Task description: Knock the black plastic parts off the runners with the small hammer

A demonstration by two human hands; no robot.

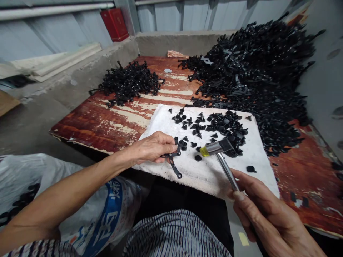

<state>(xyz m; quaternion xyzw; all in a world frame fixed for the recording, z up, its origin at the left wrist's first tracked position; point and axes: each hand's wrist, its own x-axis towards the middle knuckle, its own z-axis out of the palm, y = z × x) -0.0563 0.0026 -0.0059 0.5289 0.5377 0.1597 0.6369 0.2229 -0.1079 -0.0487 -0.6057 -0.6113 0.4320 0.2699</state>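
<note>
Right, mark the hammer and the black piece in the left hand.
Metal hammer (215, 147): head view, on its head.
Black plastic runner (174, 167): head view, on its lower arm.

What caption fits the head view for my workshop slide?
Left hand holds a black plastic sprue over a white slab as the right hand grips a steel hammer.

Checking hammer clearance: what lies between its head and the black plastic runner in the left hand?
Head view: loose black plastic pieces on the white board separate the hammer head from the runner.
</note>
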